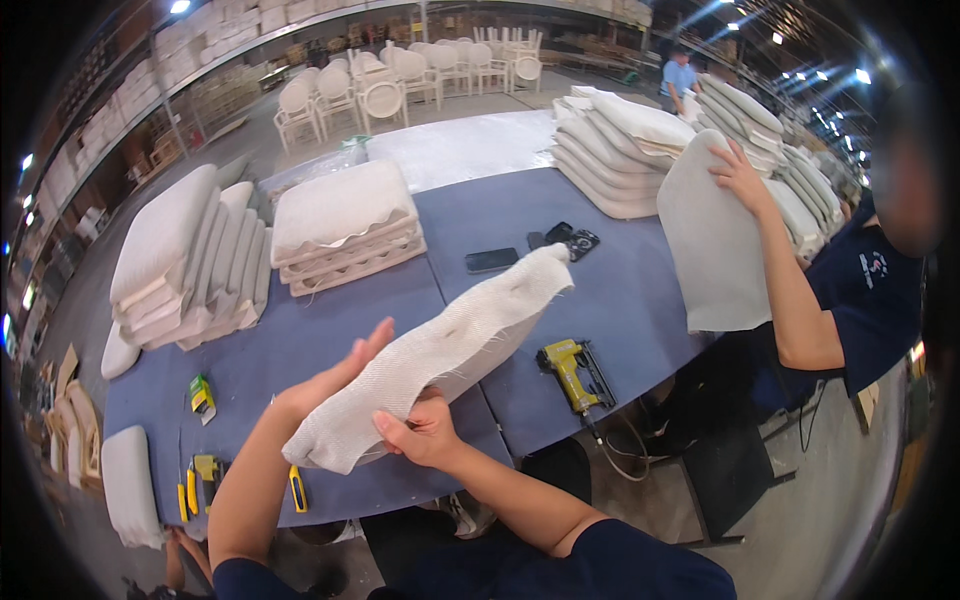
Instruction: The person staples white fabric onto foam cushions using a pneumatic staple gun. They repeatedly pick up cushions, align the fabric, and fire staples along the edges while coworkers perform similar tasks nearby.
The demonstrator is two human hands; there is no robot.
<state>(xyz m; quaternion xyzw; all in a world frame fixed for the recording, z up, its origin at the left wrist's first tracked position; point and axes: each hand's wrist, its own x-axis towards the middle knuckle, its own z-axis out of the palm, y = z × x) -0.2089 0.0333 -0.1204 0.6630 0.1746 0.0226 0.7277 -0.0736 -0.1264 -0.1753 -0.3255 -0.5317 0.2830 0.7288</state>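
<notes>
A seat cushion in off-white woven fabric is held up on edge, tilted, over the front of the table. Its frayed fabric edge faces me, with loose threads along it. My right hand grips its lower edge, thumb on the near side and fingers tucked under the fabric. My left hand lies along the cushion's far left side with fingers stretched out; its palm is partly hidden behind the cushion. A yellow staple gun with a hose lies on the table to the right of the cushion.
Cushion stacks stand at the left, centre-left and far right of the blue-grey table. A phone, a yellow cutter and a small green-yellow box lie on it. A co-worker at right holds a grey cushion.
</notes>
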